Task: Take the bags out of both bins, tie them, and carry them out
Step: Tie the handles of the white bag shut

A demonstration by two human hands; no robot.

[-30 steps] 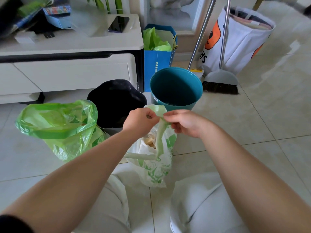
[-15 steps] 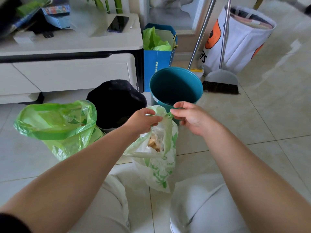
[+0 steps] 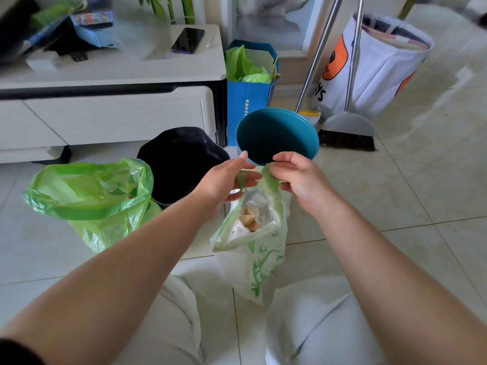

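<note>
A white bag with green print [image 3: 259, 248] hangs in front of my knees, holding scraps. My left hand [image 3: 226, 181] pinches one green handle of the bag. The other handle is gripped by my right hand [image 3: 295, 176], a short gap apart from the left. The bag's mouth gapes open below them. A translucent green bag [image 3: 92, 198] stands open on the floor at the left. Behind my hands are a black bin [image 3: 179, 159] and a teal bin [image 3: 276, 134], both without bags.
A white low cabinet [image 3: 113, 111] with a phone and clutter on top stands at the back left. A blue paper bag [image 3: 250, 98] with green bags, a broom [image 3: 347, 133] and a white fabric tote [image 3: 374, 64] line the back wall. Tiled floor extends right.
Both hands have risen with the bag's handles and drawn slightly apart. The white bag now hangs higher with its mouth open wider.
</note>
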